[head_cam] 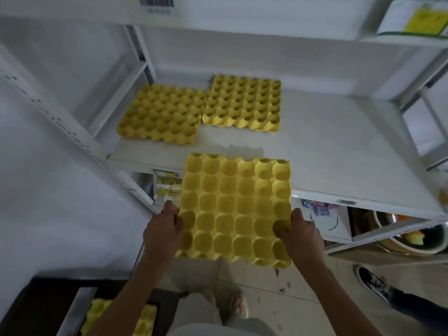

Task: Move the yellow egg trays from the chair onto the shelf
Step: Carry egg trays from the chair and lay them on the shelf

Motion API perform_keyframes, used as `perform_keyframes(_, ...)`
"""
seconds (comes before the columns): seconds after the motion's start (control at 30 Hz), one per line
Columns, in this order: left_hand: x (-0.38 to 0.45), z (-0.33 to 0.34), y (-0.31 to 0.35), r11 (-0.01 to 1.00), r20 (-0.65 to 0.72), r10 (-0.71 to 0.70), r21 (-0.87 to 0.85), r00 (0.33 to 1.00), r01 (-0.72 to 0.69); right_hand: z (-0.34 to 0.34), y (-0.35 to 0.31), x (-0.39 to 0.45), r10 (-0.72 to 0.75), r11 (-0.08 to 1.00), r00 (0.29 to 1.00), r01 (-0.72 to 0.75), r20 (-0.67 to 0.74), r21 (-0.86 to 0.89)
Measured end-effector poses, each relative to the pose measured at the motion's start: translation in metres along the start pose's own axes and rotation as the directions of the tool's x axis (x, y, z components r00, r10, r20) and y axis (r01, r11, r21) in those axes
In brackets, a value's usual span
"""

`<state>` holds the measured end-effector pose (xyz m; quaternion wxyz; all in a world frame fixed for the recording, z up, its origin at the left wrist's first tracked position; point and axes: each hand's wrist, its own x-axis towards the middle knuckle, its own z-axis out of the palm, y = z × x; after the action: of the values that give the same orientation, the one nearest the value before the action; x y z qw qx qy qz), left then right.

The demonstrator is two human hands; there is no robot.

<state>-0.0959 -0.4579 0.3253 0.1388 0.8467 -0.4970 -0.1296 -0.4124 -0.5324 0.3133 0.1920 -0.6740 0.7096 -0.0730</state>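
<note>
**Ana:** While both hands are busy, tell me why the carried tray (236, 209) is held the way it is.

**Ben:** It is wide and thin, so each side needs support. The left hand (164, 229) pinches the tray's 9 o'clock edge, fingers underneath; the right hand (299, 235) clasps the 3 o'clock edge with the thumb pressed into a cup. Both grips are closed on that one tray, keeping it level, cups upward, its far edge just over the front lip of the shelf (339, 151).

**Ana:** And the ones already up there?

**Ben:** The left shelf tray (161, 115) sits toward 11 o'clock and the right shelf tray (242, 103) toward 12, touching at a corner, both pushed back. I judge that leaves the bare board at 1 to 3 o'clock free for this one.

**Ana:** What can't you make out?

**Ben:** The chair (48, 304) at 7 o'clock is cut by the frame and crossed by the left forearm; the remaining trays (143, 321) show only as yellow patches, so I cannot tell how many. The fingers under the carried tray are hidden. Below the shelf, packets and a bowl are blurred. At 4 o'clock a dark shoe (373, 284) belongs to someone otherwise out of frame.
</note>
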Motion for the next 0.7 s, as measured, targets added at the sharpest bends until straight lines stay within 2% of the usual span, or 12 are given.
perform_keyframes(0.1, 0.042, -0.009, 0.014, 0.999, -0.014, 0.027, 0.038, 1.000, -0.027, -0.009, -0.011, 0.034, 0.029, 0.999, 1.000, -0.029, -0.010, -0.023)
perform_keyframes(0.23, 0.101, -0.011, 0.029, 0.990, -0.014, 0.104, 0.095, 0.994, -0.103, -0.010, -0.025, 0.079, 0.081, 0.996, 0.997, -0.080, -0.002, 0.029)
perform_keyframes(0.43, 0.162, -0.004, 0.031, 0.956, 0.049, 0.205, 0.204, 0.977, -0.211, -0.001, -0.046, 0.126, 0.173, 0.984, 0.984, -0.174, 0.043, 0.026)
perform_keyframes(0.7, 0.206, 0.007, 0.025, 0.951, 0.057, 0.251, 0.171, 0.966, -0.257, 0.012, -0.065, 0.159, 0.232, 0.971, 0.972, -0.230, -0.027, 0.063)
